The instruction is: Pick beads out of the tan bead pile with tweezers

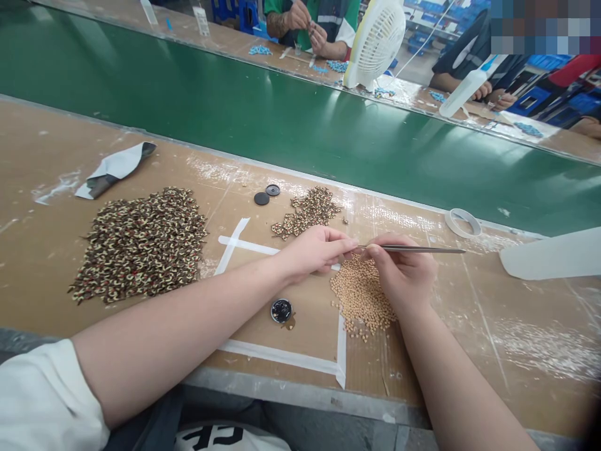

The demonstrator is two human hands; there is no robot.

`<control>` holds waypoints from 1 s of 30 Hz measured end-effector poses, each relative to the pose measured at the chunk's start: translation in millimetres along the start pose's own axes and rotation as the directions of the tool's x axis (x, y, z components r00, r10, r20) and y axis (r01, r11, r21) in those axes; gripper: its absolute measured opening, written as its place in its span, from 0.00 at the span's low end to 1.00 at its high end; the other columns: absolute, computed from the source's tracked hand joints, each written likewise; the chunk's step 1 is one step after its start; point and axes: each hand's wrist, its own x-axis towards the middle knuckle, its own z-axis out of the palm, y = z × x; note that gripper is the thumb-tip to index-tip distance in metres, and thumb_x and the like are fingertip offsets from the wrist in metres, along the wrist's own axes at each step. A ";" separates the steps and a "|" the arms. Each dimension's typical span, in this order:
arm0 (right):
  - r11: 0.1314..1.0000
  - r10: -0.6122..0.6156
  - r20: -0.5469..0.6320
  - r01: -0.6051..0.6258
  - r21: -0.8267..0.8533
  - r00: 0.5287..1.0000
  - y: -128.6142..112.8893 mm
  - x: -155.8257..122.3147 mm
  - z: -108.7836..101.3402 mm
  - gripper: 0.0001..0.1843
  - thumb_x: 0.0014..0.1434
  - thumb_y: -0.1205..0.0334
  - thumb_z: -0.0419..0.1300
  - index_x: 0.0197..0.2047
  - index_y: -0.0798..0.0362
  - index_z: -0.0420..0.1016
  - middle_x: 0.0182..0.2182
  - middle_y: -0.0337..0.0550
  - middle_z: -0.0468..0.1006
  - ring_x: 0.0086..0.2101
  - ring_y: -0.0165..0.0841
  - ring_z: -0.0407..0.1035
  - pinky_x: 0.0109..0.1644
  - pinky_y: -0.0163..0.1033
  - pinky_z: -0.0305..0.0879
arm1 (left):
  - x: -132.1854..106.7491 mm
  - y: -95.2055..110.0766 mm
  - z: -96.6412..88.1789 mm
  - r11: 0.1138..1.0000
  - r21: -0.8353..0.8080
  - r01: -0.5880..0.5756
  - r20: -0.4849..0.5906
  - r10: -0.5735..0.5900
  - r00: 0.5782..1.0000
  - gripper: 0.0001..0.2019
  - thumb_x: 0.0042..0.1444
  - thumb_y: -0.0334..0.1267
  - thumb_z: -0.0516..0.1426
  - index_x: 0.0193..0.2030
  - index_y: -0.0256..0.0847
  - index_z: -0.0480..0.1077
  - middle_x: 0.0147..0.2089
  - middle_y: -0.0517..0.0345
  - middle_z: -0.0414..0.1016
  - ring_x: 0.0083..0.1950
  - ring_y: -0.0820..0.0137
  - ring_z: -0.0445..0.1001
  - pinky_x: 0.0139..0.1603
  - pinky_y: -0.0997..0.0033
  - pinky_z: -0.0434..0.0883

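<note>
My right hand [406,269] grips a pair of slim metal tweezers [432,249], pointed leftward. At their tip is my left hand [323,250], its thumb and fingertips pinched together; whatever it holds is too small to make out. Both hands are close together over a heap of small round beige beads [361,300]. Below my left wrist, a small round pot of black, wet-looking stuff [282,311] stands on the cardboard-covered table. Just beyond my left hand lies a small pile of dark and cream pieces [312,210].
A bigger pile of similar pieces [141,244] spreads at left, near a crumpled cloth [115,170]. Two black discs [261,198], white tape strips [282,356], a tape roll [463,223] and a white bottle [554,254] lie about. Beyond a green belt [263,113], people work near a fan [378,41].
</note>
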 end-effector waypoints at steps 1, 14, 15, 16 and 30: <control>1.000 -0.003 0.003 0.003 -0.009 1.000 -0.5 0.3 0.0 0.05 0.64 0.60 0.66 0.35 0.49 0.79 0.28 0.40 0.81 0.29 0.34 0.75 0.34 0.42 0.71 | 0.4 -0.4 -0.4 1.000 0.001 0.000 0.004 0.000 1.000 0.13 0.64 0.43 0.62 0.31 0.37 0.74 0.22 0.67 0.56 0.20 0.82 0.45 0.23 0.72 0.39; 0.997 0.005 0.026 -0.006 0.072 1.000 -3.1 -0.3 2.1 0.13 0.68 0.60 0.62 0.30 0.50 0.77 0.26 0.40 0.77 0.28 0.33 0.72 0.34 0.41 0.67 | 3.2 -5.7 -5.0 0.999 0.044 -0.029 0.068 0.026 0.997 0.15 0.60 0.49 0.65 0.33 0.37 0.76 0.30 0.60 0.67 0.22 0.82 0.49 0.22 0.74 0.42; 0.996 0.019 0.021 -0.021 0.082 1.000 -3.2 -0.8 2.2 0.14 0.68 0.60 0.61 0.30 0.50 0.76 0.26 0.40 0.77 0.28 0.33 0.71 0.34 0.41 0.67 | 3.1 -5.4 -5.0 0.998 0.053 -0.032 0.071 0.028 0.997 0.15 0.60 0.49 0.65 0.33 0.37 0.76 0.30 0.60 0.67 0.22 0.82 0.49 0.22 0.74 0.42; 0.995 0.036 0.016 -0.038 0.092 0.999 -3.4 -1.3 2.2 0.14 0.69 0.60 0.61 0.29 0.50 0.76 0.25 0.40 0.76 0.28 0.33 0.71 0.33 0.41 0.66 | 3.1 -5.1 -4.8 0.998 0.057 -0.033 0.074 0.029 0.997 0.15 0.60 0.49 0.65 0.33 0.37 0.76 0.29 0.60 0.67 0.22 0.82 0.49 0.22 0.74 0.42; 0.960 0.082 0.135 -0.115 0.254 0.987 -21.5 -10.9 10.4 0.17 0.70 0.59 0.60 0.28 0.51 0.75 0.24 0.39 0.74 0.26 0.32 0.69 0.32 0.41 0.64 | 18.0 -12.8 -9.2 0.961 0.023 -0.276 -0.023 0.277 0.961 0.13 0.62 0.37 0.63 0.52 0.37 0.78 0.36 0.57 0.75 0.21 0.83 0.58 0.21 0.76 0.55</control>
